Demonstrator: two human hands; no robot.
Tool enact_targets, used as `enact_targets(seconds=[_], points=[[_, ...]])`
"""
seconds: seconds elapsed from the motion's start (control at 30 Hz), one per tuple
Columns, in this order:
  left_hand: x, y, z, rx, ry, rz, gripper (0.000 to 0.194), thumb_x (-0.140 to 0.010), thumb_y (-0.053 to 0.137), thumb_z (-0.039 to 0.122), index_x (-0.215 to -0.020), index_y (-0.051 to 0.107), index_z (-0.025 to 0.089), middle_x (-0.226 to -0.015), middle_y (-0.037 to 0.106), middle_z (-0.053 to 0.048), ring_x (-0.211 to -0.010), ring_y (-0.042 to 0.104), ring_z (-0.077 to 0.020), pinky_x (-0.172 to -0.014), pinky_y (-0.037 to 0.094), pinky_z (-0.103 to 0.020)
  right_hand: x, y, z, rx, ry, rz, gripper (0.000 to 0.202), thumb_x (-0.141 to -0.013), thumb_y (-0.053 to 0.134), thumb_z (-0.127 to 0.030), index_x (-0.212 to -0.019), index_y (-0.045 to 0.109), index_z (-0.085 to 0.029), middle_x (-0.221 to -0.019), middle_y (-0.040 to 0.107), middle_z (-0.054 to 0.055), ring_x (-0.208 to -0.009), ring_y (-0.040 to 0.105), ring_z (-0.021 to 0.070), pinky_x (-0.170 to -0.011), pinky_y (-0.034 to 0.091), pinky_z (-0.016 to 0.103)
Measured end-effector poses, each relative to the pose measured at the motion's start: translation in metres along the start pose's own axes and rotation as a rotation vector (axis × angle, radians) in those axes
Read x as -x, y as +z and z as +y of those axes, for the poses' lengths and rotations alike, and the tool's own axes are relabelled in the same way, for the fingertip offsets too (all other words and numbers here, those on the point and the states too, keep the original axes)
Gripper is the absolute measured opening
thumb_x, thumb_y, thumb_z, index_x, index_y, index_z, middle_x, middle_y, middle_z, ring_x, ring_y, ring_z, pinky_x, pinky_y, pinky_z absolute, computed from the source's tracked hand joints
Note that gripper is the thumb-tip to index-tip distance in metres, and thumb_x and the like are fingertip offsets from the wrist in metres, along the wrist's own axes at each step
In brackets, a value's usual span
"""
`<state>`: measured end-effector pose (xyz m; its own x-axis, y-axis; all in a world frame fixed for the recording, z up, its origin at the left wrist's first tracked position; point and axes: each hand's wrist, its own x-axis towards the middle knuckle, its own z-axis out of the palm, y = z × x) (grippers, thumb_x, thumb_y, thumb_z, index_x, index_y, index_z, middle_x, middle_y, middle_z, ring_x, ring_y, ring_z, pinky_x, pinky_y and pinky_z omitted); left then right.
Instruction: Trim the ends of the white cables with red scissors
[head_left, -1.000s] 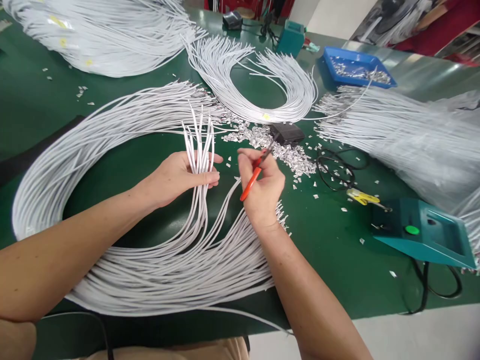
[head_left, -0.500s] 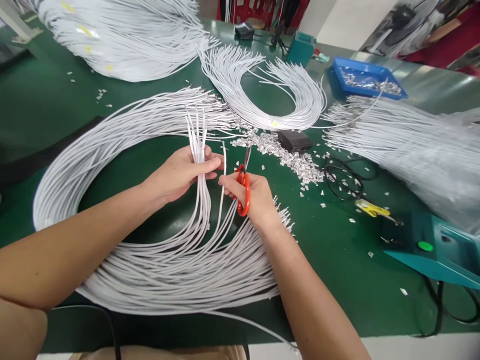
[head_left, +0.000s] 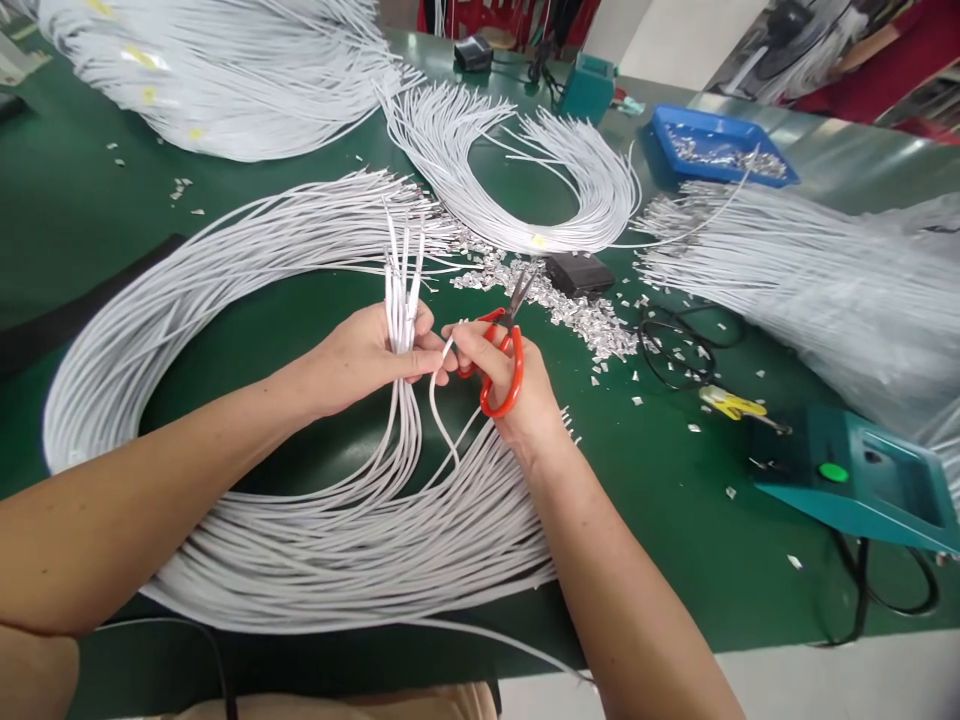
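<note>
My left hand (head_left: 375, 355) is closed around a small bunch of white cables (head_left: 403, 310) whose ends point upward. Just right of it, my right hand (head_left: 506, 375) holds red-handled scissors (head_left: 504, 365), their blades slightly apart and pointing up and away. Its thumb and forefinger also pinch the end of one white cable (head_left: 439, 400), which bends down between the hands. The fingertips of both hands are close together; whether they touch is unclear. Below and around the hands lies a large loop of white cables (head_left: 337, 560).
Silver scraps (head_left: 592, 325) and a black block (head_left: 579, 274) lie beyond my right hand. More cable bundles, a blue tray (head_left: 720, 147) and a teal device (head_left: 847, 475) with a yellow clip (head_left: 731, 403) stand around. A person's arm shows at the top right.
The single cable's end has moved from upright to bent toward my right fingers. My hands have come closer together, and the scissors have tilted right with their blades more apart. The view has shifted slightly.
</note>
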<state>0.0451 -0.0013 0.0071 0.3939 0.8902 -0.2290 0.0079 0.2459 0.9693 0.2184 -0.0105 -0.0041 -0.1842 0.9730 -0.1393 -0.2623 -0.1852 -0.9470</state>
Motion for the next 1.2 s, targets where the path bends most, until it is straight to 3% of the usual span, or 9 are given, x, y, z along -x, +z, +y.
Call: enact_targets(seconds=[0.17, 0.33, 0.43, 0.53, 0.83, 0.97, 1.2], points=[[0.0, 0.001, -0.001, 0.006, 0.02, 0.056, 0.027, -0.073, 0.078, 0.026, -0.08, 0.054, 0.019, -0.074, 0.063, 0.002, -0.07, 0.065, -0.0138, -0.063, 0.046, -0.026, 0.001, 0.002, 0.002, 0.118, -0.073, 0.039, 0.016, -0.074, 0.074, -0.034, -0.07, 0.069, -0.02, -0.074, 0.065, -0.001, -0.072, 0.057, 0.0121, -0.074, 0.047, 0.028], [-0.003, 0.0, -0.003, -0.023, 0.064, 0.168, 0.028, -0.068, 0.08, 0.023, -0.081, 0.056, 0.019, -0.073, 0.06, 0.002, -0.068, 0.062, -0.0135, -0.056, 0.041, -0.024, -0.001, -0.004, 0.007, 0.653, -0.046, 0.233, 0.019, -0.077, 0.065, -0.037, -0.073, 0.068, -0.02, -0.072, 0.063, 0.0, -0.069, 0.055, 0.0145, -0.069, 0.043, 0.03], [-0.003, 0.001, -0.002, -0.098, 0.089, 0.203, 0.026, -0.07, 0.078, 0.027, -0.078, 0.055, 0.02, -0.07, 0.059, 0.001, -0.069, 0.062, -0.0152, -0.057, 0.041, -0.025, -0.001, -0.007, 0.008, 0.969, -0.049, 0.226, 0.019, -0.077, 0.062, -0.037, -0.069, 0.063, -0.02, -0.072, 0.062, 0.001, -0.065, 0.052, 0.0151, -0.062, 0.039, 0.03], [-0.003, 0.001, -0.003, -0.175, 0.093, 0.232, 0.025, -0.07, 0.077, 0.029, -0.077, 0.055, 0.02, -0.071, 0.062, 0.0, -0.072, 0.062, -0.0174, -0.06, 0.042, -0.027, -0.001, -0.007, 0.01, 1.133, -0.082, 0.183, 0.028, -0.078, 0.06, -0.038, -0.058, 0.051, -0.022, -0.066, 0.056, 0.0, -0.059, 0.047, 0.0138, -0.056, 0.033, 0.028], [-0.002, -0.001, -0.005, -0.296, 0.107, 0.277, 0.025, -0.067, 0.078, 0.028, -0.08, 0.058, 0.02, -0.078, 0.068, 0.0, -0.076, 0.063, -0.0184, -0.071, 0.045, -0.03, 0.003, -0.004, 0.009, 1.264, -0.131, 0.166, 0.036, -0.082, 0.056, -0.039, -0.056, 0.038, -0.023, -0.058, 0.049, 0.001, -0.057, 0.047, 0.0156, -0.062, 0.033, 0.032], [-0.001, 0.0, -0.005, -0.318, 0.113, 0.276, 0.026, -0.069, 0.077, 0.029, -0.083, 0.057, 0.021, -0.078, 0.069, 0.001, -0.075, 0.064, -0.0178, -0.071, 0.045, -0.03, 0.003, -0.005, 0.01, 1.329, -0.15, 0.158, 0.033, -0.085, 0.054, -0.038, -0.058, 0.042, -0.023, -0.064, 0.052, 0.003, -0.065, 0.052, 0.0181, -0.067, 0.033, 0.033], [-0.004, 0.0, -0.007, -0.203, 0.092, 0.234, 0.027, -0.074, 0.075, 0.029, -0.079, 0.05, 0.02, -0.076, 0.071, -0.002, -0.069, 0.066, -0.0178, -0.057, 0.044, -0.027, 0.003, -0.005, 0.015, 1.384, -0.186, 0.182, 0.031, -0.087, 0.056, -0.039, -0.061, 0.053, -0.021, -0.072, 0.059, 0.006, -0.068, 0.055, 0.0178, -0.066, 0.033, 0.031]])
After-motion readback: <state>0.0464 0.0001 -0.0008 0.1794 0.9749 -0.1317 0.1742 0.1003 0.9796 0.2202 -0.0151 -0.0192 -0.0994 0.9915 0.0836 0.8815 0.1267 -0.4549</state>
